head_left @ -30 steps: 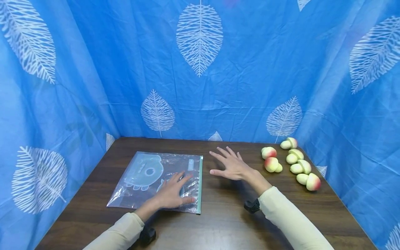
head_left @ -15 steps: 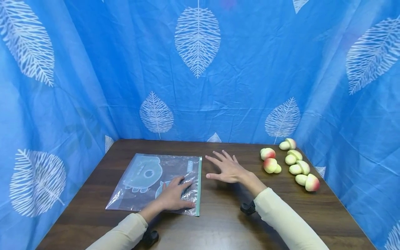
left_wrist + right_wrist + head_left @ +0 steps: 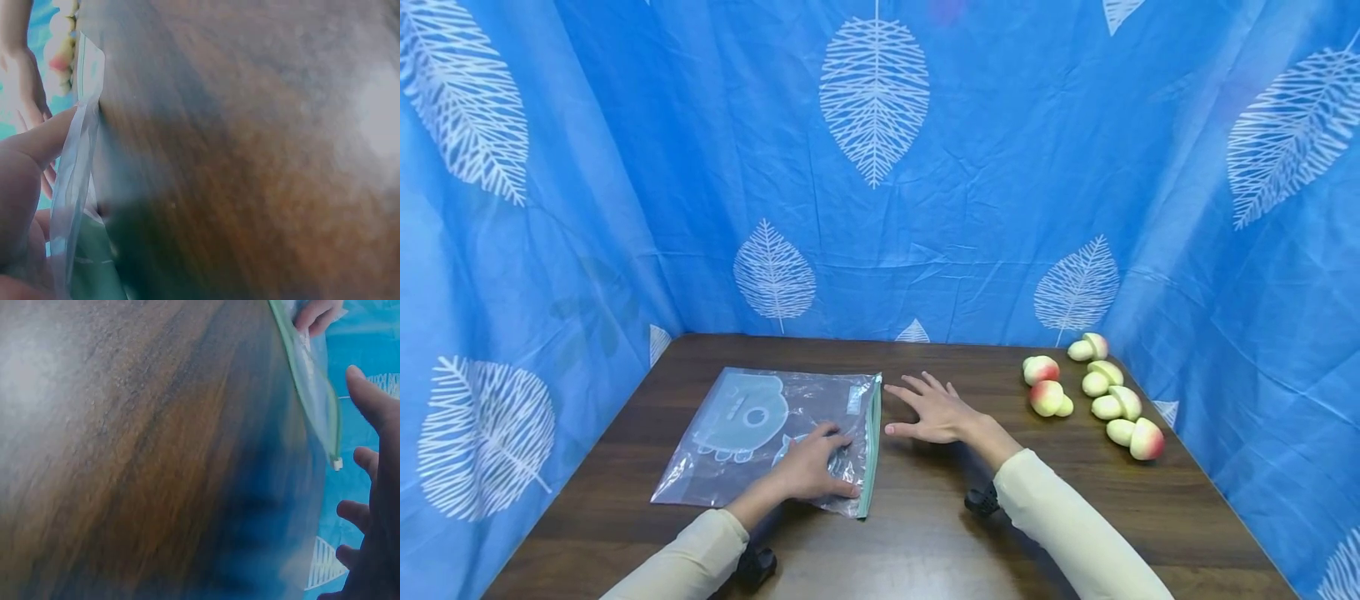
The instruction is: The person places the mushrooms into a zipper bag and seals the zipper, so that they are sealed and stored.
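A clear zip bag (image 3: 752, 408) with pale printed cartoon figures lies flat on the table's left half, its green zip edge (image 3: 871, 450) facing right. Near that edge my left hand (image 3: 808, 468) pinches the upper plastic layer between thumb and bent fingers. The right wrist view shows the two sides of the zip edge (image 3: 337, 415) bowed apart, with a white slider at its end. My right hand (image 3: 936, 417) hovers just right of the bag, fingers spread, holding nothing. In the right wrist view its thumb (image 3: 369, 394) is apart from the bag.
Several mushroom-shaped pieces (image 3: 1138, 437), cream with red-tinted caps, lie at the table's right side. Two more, such as a red-capped piece (image 3: 1047, 398), lie nearer the middle. Blue leaf-print cloth (image 3: 880, 250) hangs around the dark wooden table (image 3: 970, 558).
My left fingers have drawn in on the bag's plastic, and the zip edge has gone from straight and flat to bowed apart. My right hand has moved slightly left and nearer.
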Motion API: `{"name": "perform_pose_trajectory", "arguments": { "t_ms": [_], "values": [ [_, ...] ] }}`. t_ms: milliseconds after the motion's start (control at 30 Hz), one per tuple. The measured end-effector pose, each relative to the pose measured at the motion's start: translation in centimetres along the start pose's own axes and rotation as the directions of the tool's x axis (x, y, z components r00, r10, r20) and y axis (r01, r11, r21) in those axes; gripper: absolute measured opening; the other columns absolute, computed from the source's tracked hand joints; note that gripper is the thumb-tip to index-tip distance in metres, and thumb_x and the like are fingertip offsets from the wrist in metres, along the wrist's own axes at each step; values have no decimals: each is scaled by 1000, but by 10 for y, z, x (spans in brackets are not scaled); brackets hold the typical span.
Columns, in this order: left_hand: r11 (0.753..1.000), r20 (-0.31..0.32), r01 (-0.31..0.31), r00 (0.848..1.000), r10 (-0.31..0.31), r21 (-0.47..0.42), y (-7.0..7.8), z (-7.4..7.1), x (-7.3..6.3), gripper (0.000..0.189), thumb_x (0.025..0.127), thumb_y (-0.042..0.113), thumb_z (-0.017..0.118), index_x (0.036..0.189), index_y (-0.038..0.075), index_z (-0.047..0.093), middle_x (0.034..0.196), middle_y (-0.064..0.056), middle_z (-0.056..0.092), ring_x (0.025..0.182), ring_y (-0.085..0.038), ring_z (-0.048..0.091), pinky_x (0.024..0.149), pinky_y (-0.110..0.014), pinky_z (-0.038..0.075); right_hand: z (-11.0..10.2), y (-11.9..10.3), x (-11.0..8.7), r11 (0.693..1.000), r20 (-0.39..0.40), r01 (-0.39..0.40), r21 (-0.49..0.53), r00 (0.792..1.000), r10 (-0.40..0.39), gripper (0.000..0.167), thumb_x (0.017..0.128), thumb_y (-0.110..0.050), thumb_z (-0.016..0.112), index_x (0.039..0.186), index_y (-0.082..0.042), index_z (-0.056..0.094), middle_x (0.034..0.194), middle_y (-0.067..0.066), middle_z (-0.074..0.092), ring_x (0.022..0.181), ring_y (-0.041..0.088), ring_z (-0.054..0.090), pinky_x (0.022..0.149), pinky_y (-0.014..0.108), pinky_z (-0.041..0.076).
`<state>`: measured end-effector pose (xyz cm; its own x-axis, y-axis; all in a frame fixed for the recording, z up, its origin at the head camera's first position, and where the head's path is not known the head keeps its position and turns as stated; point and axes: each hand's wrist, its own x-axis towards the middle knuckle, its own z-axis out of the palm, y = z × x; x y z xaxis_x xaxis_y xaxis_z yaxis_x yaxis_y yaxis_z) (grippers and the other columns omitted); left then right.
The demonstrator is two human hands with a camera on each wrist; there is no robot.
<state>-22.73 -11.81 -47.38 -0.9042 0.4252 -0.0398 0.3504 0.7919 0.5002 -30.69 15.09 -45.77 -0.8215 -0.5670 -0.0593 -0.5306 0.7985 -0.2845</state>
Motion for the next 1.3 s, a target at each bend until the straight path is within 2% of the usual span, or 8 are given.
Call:
{"name": "perform_pose_trajectory", "arguments": {
  "t_ms": [333, 467, 600, 833, 1033, 1100, 1167, 1300],
  "values": [
    [999, -15, -40, 999, 40, -23, -4, -2, -1, 82, 74, 49, 92, 137, 3, 64, 147, -26, 49, 134, -48, 47, 106, -74, 33, 10, -6, 17, 1000, 62, -28, -1, 998, 28, 77, 98, -68, 51, 163, -29, 35, 167, 14, 28, 152, 45, 17, 114, 72, 18],
    [998, -20, -51, 999, 51, -31, -3, -2, -1, 82, 74, 49, 92, 135, 3, 64, 146, -26, 50, 133, -48, 48, 105, -69, 39, 13, -7, 24, 998, 69, -54, -27, 996, 56, 72, 101, -65, 47, 162, -27, 38, 166, 14, 29, 152, 44, 20, 115, 71, 21],
    [997, -19, -52, 999, 51, -49, -3, -3, -2, 82, 75, 49, 91, 135, 2, 62, 145, -26, 50, 132, -48, 49, 105, -66, 41, 20, -5, 30, 994, 52, -86, -66, 995, 89, 73, 100, -67, 47, 160, -26, 41, 166, 12, 30, 151, 42, 23, 114, 70, 23],
    [993, -19, -26, 1000, 24, -116, -4, -4, -3, 83, 79, 51, 86, 137, -2, 58, 140, -23, 56, 130, -43, 52, 108, -59, 42, 26, -6, 32, 995, 48, -94, -45, 994, 96, 77, 98, -68, 53, 160, -25, 40, 167, 11, 27, 152, 41, 23, 114, 72, 21],
    [991, 0, 40, 999, -40, -129, 2, -5, -2, 89, 82, 60, 79, 138, -4, 53, 133, -20, 59, 119, -40, 59, 99, -58, 49, 22, -7, 33, 994, 82, -105, -31, 991, 108, 78, 97, -70, 52, 161, -27, 39, 168, 10, 24, 153, 40, 19, 115, 71, 19],
    [992, -1, 53, 999, -54, -112, 4, -3, -1, 93, 82, 63, 77, 140, -5, 51, 133, -22, 58, 117, -42, 60, 100, -63, 46, 22, -7, 33, 994, 87, -109, -30, 990, 111, 78, 97, -71, 52, 161, -27, 38, 168, 10, 24, 153, 40, 19, 116, 71, 18],
    [995, -4, 63, 998, -64, -81, 7, -1, -1, 101, 83, 66, 75, 144, -9, 47, 139, -27, 55, 121, -46, 57, 104, -72, 37, 23, -6, 34, 993, 89, -113, -31, 989, 115, 78, 97, -71, 51, 161, -28, 39, 168, 10, 24, 153, 39, 19, 116, 71, 18],
    [996, -17, 85, 996, -85, -6, 15, 4, 2, 113, 80, 75, 71, 145, -13, 43, 144, -33, 49, 128, -51, 52, 103, -84, 21, 25, -5, 35, 992, 88, -120, -33, 989, 122, 78, 97, -70, 52, 161, -27, 38, 168, 10, 23, 154, 39, 18, 116, 71, 17]
  ]
}}
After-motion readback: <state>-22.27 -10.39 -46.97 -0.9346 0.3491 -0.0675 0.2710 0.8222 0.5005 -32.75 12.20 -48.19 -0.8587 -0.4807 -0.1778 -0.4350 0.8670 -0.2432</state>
